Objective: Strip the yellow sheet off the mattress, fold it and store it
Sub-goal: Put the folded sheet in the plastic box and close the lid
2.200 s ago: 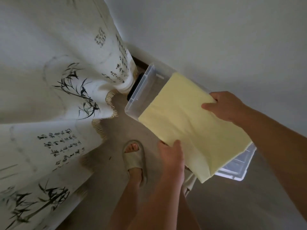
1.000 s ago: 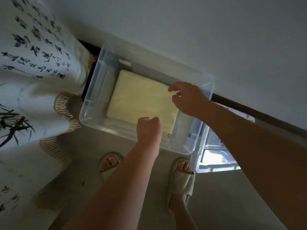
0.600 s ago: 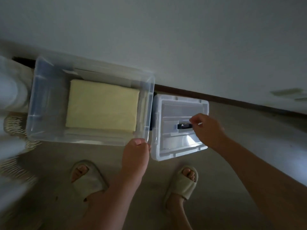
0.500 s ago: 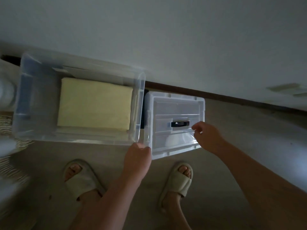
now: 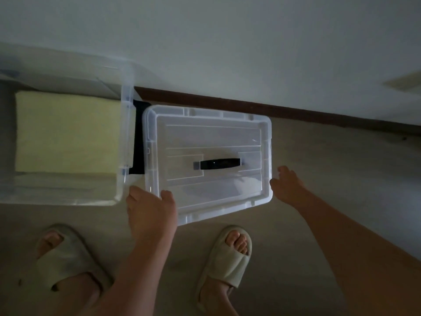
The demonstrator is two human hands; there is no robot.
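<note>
Folded yellow sheet (image 5: 66, 135) lying in clear plastic bin (image 5: 124, 124) at nine o'clock. Left hand (image 5: 150, 210) grasping clear plastic lid (image 5: 209, 137), right hand (image 5: 287, 185) open at three o'clock edge, presumably to cover bin.

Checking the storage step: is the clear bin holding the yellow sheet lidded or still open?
Open. The lid lies beside the bin, left hand on its corner; the folded yellow sheet shows uncovered inside.

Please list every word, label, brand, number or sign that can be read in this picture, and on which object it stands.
None: no readable text in this dim view.
Clear lid, its black handle: no marking visible.
Clear storage box, folded yellow sheet, beige slippers: plain.
</note>
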